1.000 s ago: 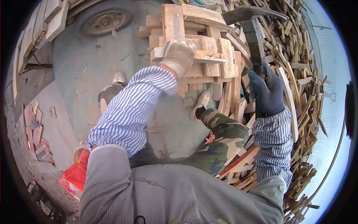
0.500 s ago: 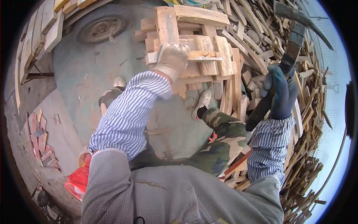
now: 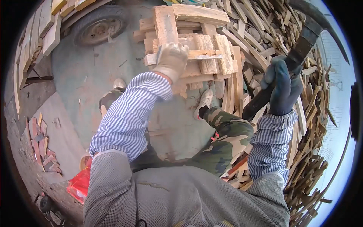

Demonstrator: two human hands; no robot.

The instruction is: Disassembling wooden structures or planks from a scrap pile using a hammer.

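My left hand [image 3: 172,60], in a cream glove, is closed in a fist around a narrow wood strip [image 3: 206,55] whose ends stick out on both sides. Beyond the knuckles a wide wooden board [image 3: 165,24] lies on a stack of short timber pieces [image 3: 208,43]. At the right my right hand [image 3: 281,87], in a dark glove, grips a hammer [image 3: 302,45] with a dark handle. Its long curved head is raised toward the upper right, above the loose wood. Part of the strip is hidden under the left glove.
Loose wood sticks [image 3: 310,151] are heaped along my right side. A wheel [image 3: 100,32] and stacked planks [image 3: 45,30] stand at the upper left. Reddish wood scraps [image 3: 39,142] lie on the floor at the left, and a red bag [image 3: 79,183] is close to my left side.
My right hand has tilted the hammer, so its head is farther right and partly beyond the upper edge. The left hand keeps its place on the strip; the whole view shifts slightly.
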